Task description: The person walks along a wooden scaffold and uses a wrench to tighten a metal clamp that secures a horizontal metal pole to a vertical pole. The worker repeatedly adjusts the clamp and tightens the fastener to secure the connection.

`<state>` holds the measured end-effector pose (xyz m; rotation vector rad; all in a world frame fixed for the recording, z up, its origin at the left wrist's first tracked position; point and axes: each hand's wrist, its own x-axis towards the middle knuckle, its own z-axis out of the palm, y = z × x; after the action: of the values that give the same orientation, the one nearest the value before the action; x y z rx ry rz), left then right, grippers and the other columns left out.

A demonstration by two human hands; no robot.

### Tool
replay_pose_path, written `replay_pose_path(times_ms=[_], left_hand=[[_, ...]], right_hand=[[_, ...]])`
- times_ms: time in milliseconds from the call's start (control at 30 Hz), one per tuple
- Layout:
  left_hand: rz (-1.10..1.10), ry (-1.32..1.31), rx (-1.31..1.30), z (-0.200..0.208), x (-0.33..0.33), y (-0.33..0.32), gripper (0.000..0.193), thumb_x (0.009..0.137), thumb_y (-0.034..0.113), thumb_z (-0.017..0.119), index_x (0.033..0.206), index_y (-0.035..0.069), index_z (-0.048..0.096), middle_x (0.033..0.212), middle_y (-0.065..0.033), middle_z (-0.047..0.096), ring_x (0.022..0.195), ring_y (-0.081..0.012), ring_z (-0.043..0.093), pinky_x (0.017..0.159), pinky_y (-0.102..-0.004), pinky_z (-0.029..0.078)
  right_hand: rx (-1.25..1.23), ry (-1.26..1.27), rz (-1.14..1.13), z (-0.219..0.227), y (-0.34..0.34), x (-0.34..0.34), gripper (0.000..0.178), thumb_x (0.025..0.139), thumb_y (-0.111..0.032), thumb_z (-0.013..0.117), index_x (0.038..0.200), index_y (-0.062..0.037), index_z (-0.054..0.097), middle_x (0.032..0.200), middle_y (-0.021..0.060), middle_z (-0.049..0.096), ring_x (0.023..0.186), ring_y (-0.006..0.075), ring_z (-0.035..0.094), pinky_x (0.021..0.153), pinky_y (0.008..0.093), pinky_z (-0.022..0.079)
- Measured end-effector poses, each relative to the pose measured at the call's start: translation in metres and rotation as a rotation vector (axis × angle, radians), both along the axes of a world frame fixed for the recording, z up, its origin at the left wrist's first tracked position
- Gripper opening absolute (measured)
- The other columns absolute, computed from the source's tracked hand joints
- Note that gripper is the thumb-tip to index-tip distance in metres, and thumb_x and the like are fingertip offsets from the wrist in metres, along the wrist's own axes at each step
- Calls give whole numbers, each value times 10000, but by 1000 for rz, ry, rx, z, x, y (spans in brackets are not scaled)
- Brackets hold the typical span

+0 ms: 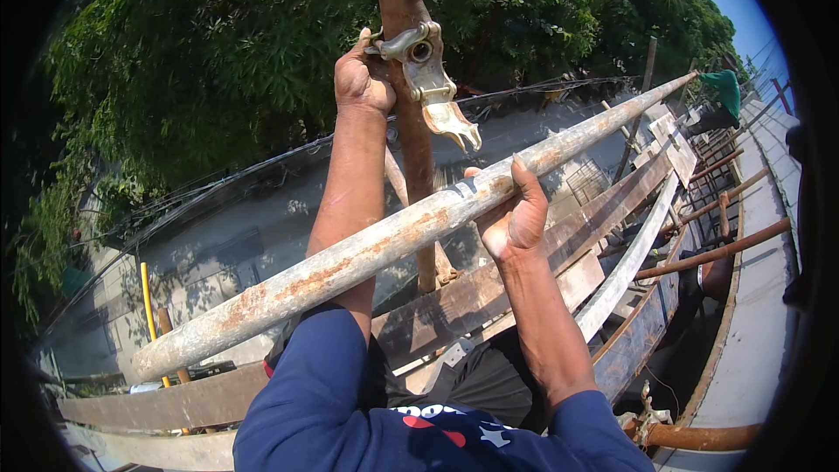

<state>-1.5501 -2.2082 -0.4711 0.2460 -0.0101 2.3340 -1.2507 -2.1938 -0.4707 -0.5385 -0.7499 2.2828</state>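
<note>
Your left hand [363, 79] is clenched around the tall rusty brown upright pole [411, 122] in the upper middle of the frame, right beside the pale metal clamp [428, 79] fixed on that pole. Your right hand [516, 214] is grasping the long grey pipe with rust spots [384, 240], which runs from the lower left up to the upper right. The long pipe crosses in front of the upright pole, just under the clamp's open flap.

It looks like you are lining the pipe up with the clamp. The next move calls for a steady lift, so the pipe sits snug in the clamp.

No packages, labels or signs show. Old wooden planks [524, 280] lie below, in the lower middle and right. Green trees [218, 44] fill the upper left.
</note>
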Motion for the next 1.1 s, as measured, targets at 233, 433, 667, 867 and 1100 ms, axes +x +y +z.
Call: replay_pose_path(times_ms=[233, 433, 667, 867, 1100], left_hand=[[17, 81, -1, -15, -14, 0, 284, 1091, 200, 471, 1213, -36, 573, 1162, -232, 682, 1086, -350, 681, 1009, -509, 552], [235, 81, -292, -7, -5, -6, 285, 1080, 238, 545, 1115, -22, 657, 1022, -171, 735, 921, -268, 717, 875, -449, 597], [-12, -24, -127, -4, 0, -8, 411, 1104, 348, 435, 1314, 18, 559, 1309, -187, 653, 1189, -334, 609, 1128, -486, 436], [-246, 20, 166, -15, -6, -13, 384, 1085, 287, 477, 1327, -4, 542, 1313, -237, 642, 1192, -375, 617, 1104, -552, 462], [-347, 83, 252, -18, 4, -15, 362, 1078, 282, 495, 1297, 3, 565, 1280, -246, 657, 1165, -388, 634, 1080, -585, 477]], right_hand=[[79, 224, 28, 55, 6, 11, 410, 924, -292, 700, 1220, -40, 568, 1171, 208, 671, 1171, 402, 665, 1053, 544, 521], [326, 352, 91, 100, 22, -16, 324, 979, -334, 679, 1211, -123, 599, 1122, 73, 675, 1155, 247, 620, 1077, 536, 438], [271, 201, 25, 97, 31, -72, 268, 923, -347, 730, 1066, -145, 629, 1024, 34, 660, 1055, 228, 593, 1029, 494, 396], [258, 108, 124, 77, 41, -92, 268, 912, -342, 757, 1057, -144, 649, 999, 32, 657, 976, 210, 598, 931, 438, 454], [236, 89, 137, 66, 47, -103, 293, 890, -355, 796, 1028, -123, 681, 960, 24, 655, 883, 160, 613, 750, 346, 480]])
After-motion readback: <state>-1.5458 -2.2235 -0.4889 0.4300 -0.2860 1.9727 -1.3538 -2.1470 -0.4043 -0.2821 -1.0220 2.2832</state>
